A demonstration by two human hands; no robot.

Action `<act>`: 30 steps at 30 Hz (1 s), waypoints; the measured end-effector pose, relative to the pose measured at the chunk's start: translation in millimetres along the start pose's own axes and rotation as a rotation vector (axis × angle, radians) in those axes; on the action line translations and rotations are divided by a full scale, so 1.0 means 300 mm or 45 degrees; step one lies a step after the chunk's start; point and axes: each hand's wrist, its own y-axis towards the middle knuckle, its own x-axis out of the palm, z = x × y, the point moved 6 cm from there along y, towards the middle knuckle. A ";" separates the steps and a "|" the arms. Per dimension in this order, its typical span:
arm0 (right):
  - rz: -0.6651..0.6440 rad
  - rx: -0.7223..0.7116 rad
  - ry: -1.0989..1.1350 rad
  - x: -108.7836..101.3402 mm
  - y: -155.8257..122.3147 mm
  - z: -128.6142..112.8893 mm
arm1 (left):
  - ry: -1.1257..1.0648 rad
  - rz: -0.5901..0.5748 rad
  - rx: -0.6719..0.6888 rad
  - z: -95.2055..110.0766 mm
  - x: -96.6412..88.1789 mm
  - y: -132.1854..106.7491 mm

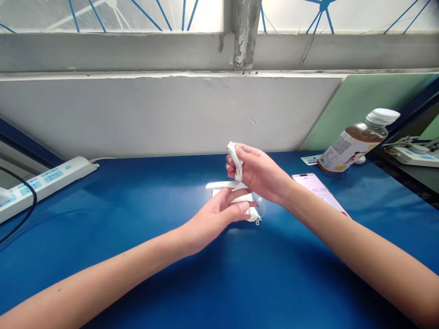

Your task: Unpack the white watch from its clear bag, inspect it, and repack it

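Note:
My right hand (259,171) is raised a little above the blue table (137,228), its fingers closed round a small white plastic part (235,160) held upright. Just below it my left hand (216,214) rests on the table, thumb and fingers gripping a small white device (252,211) with a clear round piece and a bit of metal at its lower right edge. A flat white piece (221,185) sticks out to the left above my left fingers. The two hands nearly touch.
A phone (318,189) with a lit screen lies right of my right wrist. Behind it a tilted bottle of brown drink (356,141) and a small card (310,159) sit by a green panel. A white power strip (44,178) with a black cable lies at the left.

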 end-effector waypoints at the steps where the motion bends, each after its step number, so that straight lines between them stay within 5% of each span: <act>1: -0.019 0.008 -0.061 0.008 -0.005 0.007 | 0.023 0.016 0.042 0.006 -0.010 0.007; 13: 0.147 -0.561 -0.989 0.049 -0.049 -0.050 | 0.160 0.059 0.045 0.009 -0.063 0.033; 19: 0.082 -0.237 -0.713 0.018 -0.018 0.014 | 0.131 0.031 0.042 0.007 -0.053 0.027; 26: 0.201 -0.181 -0.583 -0.017 -0.008 0.013 | 0.087 -0.014 0.045 0.007 -0.051 0.024; 30: 0.026 0.047 -0.370 -0.010 -0.002 0.048 | 0.130 -0.057 0.001 0.004 -0.036 0.023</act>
